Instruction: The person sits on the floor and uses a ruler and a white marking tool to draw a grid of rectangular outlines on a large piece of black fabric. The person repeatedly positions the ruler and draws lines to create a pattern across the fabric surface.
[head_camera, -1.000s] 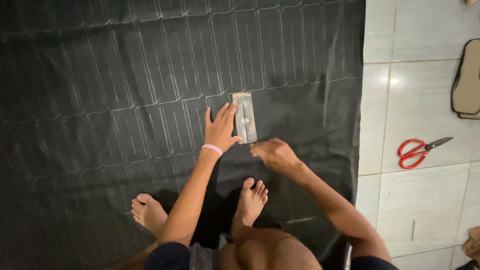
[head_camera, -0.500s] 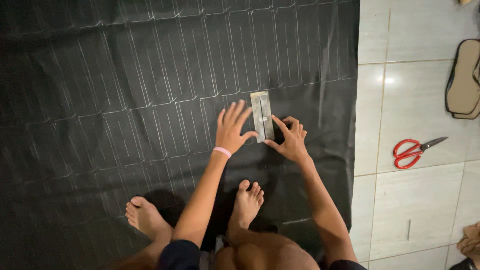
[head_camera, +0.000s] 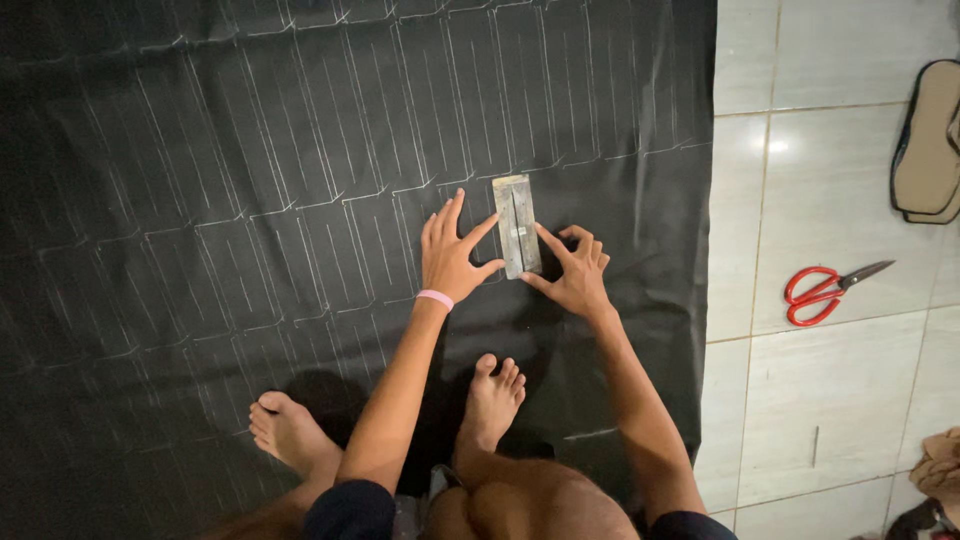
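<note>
1. Nearest the camera: the person's two bare feet (head_camera: 440, 415) rest on a large sheet of black fabric (head_camera: 200, 150) ruled with thin chalk rectangles, spread over a pale tiled floor (head_camera: 830, 400).
2. Left hand (head_camera: 450, 255) lies flat on the fabric, fingers spread wide, index fingertip touching the left edge of a small grey rectangular template (head_camera: 517, 226) — a pink band circles the wrist.
3. Right hand (head_camera: 575, 275) sits at the template's right edge, fingers bent and loosely spread, thumb and index tips bracing the lower right side; nothing is pinched.
4. The template lies flat on the fabric between the hands, long side pointing away, just below a chalk line.
5. Judgement: only fingertips steady it — uneven pressure could let it slide or twist off the ruled grid; the fabric could also wrinkle under the palms.
6. Farther right, well apart on the tiles: red-handled scissors (head_camera: 825, 292), a tan sandal (head_camera: 930, 140).
</note>
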